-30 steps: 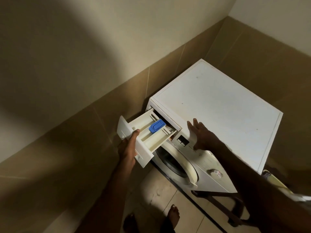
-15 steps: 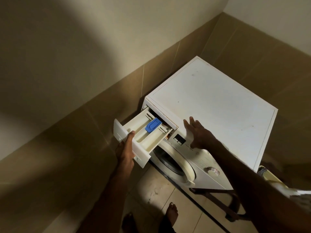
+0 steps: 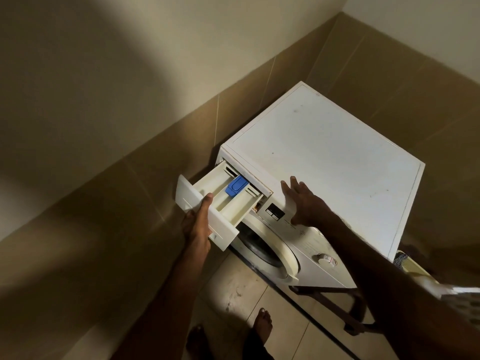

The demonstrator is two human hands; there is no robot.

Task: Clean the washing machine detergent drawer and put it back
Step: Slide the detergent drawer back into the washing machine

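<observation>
At mid-frame a white plastic detergent drawer (image 3: 220,201) juts out of the upper left corner of the front-loading washing machine (image 3: 324,162), its cream compartments long and rectangular, with a glossy blue insert (image 3: 235,186) near the back. The left hand (image 3: 196,227) grips the flat front panel, thumb over its top edge, fingers curled underneath. The right hand (image 3: 305,201) lies flat on the machine's smooth front edge, fingers straight and spread. Round door (image 3: 267,249) below; pale floor tiles (image 3: 239,294).

We stand in a home laundry corner: a white front-loading washing machine (image 3: 324,162) set against tan tiled walls (image 3: 155,178), our bare feet (image 3: 262,323) on the tiled floor (image 3: 233,289)
</observation>
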